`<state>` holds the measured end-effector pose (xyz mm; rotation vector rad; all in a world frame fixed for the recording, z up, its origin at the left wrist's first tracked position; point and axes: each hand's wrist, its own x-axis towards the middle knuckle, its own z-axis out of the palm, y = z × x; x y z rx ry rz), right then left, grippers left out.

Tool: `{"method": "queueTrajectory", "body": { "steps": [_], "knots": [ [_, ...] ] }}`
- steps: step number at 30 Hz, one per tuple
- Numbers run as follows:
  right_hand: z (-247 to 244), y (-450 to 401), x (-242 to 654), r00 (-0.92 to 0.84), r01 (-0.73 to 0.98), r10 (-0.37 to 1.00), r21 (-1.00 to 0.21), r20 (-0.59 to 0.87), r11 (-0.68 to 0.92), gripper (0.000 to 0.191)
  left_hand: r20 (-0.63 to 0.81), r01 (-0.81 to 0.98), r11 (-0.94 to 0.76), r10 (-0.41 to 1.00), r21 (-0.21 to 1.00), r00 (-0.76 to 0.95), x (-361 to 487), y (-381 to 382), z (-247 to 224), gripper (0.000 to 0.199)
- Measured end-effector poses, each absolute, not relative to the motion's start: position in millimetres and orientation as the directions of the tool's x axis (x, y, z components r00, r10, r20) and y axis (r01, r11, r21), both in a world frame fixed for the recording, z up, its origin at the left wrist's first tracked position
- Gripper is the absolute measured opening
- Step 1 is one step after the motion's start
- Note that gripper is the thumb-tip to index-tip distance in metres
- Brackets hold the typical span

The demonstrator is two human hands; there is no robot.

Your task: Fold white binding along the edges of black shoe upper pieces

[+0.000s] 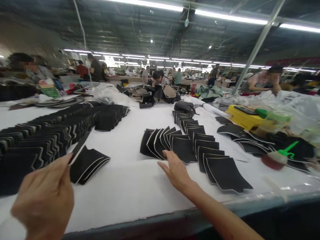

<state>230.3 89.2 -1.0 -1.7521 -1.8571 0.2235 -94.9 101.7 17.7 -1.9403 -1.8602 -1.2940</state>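
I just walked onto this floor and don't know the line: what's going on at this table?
A person stands at a white table covered with flat black pieces edged in white. The left hand holds one thin black piece up by its end. The right hand lies open, fingertips at a fanned row of pieces. A long overlapping row lies on the left. Other people work farther back.

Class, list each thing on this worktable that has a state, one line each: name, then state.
Left hand: raised, pinching one black piece.
Right hand: flat, fingertips at the fanned pieces.
Small stack: lying flat, apart from the rows.
Left rows: overlapped in long lines.
Bottle: lying on its side.
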Motion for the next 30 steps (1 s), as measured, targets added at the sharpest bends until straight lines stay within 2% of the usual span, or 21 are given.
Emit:
{"method": "queueTrajectory", "body": {
  "steps": [2,3,6,8,10,12,15,18,20,22,25,27,30],
  "knots": [
    [-8,109,229,0.028,0.906,0.953,-0.411,0.302,0.104,0.049,0.708,0.964,-0.076,0.693,0.256,-0.134,-98,119,16,0.04],
    [-11,117,226,0.031,0.923,0.952,-0.374,0.305,0.09,0.056,0.647,0.985,-0.044,0.758,0.169,-0.077,-98,128,11,0.041],
    [-20,135,217,0.04,0.959,0.95,-0.278,0.309,0.05,0.066,0.52,0.993,-0.082,0.854,0.089,0.024,-96,144,-11,0.035],
    [-24,142,214,0.044,0.974,0.95,-0.224,0.31,0.028,0.057,0.489,0.991,-0.112,0.87,0.078,0.06,-94,145,-23,0.035],
    [-26,147,216,0.04,0.984,0.95,-0.175,0.309,0.015,0.039,0.494,0.988,-0.128,0.867,0.085,0.069,-90,140,-29,0.038],
    [-26,150,220,0.025,0.992,0.951,-0.128,0.309,0.016,0.026,0.508,0.963,-0.212,0.855,0.166,0.101,-82,133,-30,0.038],
    [-26,152,225,0.005,0.997,0.945,-0.073,0.326,0.02,0.028,0.465,0.807,-0.378,0.873,0.454,0.147,-58,122,-27,0.035],
    [-27,154,225,-0.001,0.999,0.935,-0.036,0.355,0.015,0.034,0.308,0.59,-0.358,0.932,0.724,0.189,-24,112,-22,0.033],
    [-27,158,224,-0.006,1.0,0.926,-0.017,0.378,0.014,0.023,0.212,0.467,-0.3,0.949,0.832,0.234,-2,108,-18,0.029],
    [-26,160,225,-0.018,1.0,0.911,0.0,0.412,0.019,0.009,0.159,0.378,-0.257,0.949,0.889,0.272,16,106,-15,0.029],
    [-22,154,230,-0.045,0.999,0.867,0.015,0.496,0.043,0.013,0.133,0.311,-0.231,0.943,0.922,0.306,35,110,-13,0.038],
    [-19,140,231,-0.067,0.997,0.821,0.016,0.566,0.07,0.017,0.114,0.21,-0.182,0.948,0.961,0.297,45,115,-13,0.051],
    [-20,107,219,-0.141,0.986,0.742,0.022,0.656,0.167,0.024,0.053,-0.054,-0.04,0.96,0.998,0.276,61,116,-10,0.08]
  ]
}}
